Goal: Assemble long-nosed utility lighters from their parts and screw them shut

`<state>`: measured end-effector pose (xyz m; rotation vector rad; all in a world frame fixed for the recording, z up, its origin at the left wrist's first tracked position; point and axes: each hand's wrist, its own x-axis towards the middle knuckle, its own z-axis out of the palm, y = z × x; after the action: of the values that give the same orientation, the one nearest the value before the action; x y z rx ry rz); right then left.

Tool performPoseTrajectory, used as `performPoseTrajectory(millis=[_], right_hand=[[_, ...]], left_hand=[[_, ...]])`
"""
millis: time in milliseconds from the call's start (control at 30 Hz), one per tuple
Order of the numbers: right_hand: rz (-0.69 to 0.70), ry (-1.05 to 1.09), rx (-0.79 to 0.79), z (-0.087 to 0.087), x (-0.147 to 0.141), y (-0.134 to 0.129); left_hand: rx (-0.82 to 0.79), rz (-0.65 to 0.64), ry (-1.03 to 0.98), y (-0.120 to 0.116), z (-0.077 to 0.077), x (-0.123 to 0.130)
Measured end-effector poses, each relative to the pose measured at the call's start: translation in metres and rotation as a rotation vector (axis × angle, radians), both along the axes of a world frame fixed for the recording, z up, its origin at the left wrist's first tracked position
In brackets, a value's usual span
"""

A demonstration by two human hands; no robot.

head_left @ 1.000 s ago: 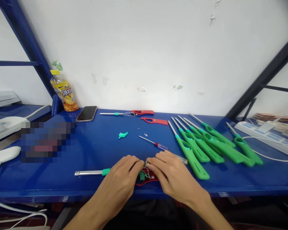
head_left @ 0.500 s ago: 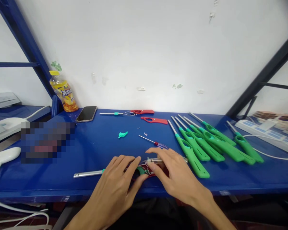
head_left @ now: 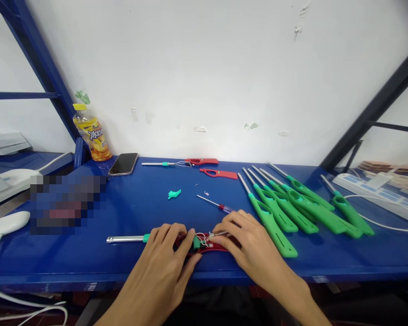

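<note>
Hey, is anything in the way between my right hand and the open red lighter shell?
Nothing visible blocks it: your right hand is at the red shell, holding a clear part there. The screwdriver lies beyond, out of the way.

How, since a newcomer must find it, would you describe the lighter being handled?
At the blue table, look near its front edge. Under the left hand and right hand lies the red lighter, tube pointing left. Unlike the opened lighter by the wall, hands touch it.
</note>
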<state>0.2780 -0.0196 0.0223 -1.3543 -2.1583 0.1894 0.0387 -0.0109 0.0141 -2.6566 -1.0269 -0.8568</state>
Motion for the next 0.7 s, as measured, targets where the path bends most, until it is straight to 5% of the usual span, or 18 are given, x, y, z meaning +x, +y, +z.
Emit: performPoseTrajectory(millis=[467,700], right_hand=[[0.043,-0.028,0.070,-0.0078,0.0025,0.0024],[0.046,-0.065,0.065,-0.0043,0.0025,-0.0020]], left_hand=[[-0.012,-0.022,0.043,0.0020,-0.0015,0.0004],[-0.248,-0.048,0.043,0.0068,0.0045,-0.0001]])
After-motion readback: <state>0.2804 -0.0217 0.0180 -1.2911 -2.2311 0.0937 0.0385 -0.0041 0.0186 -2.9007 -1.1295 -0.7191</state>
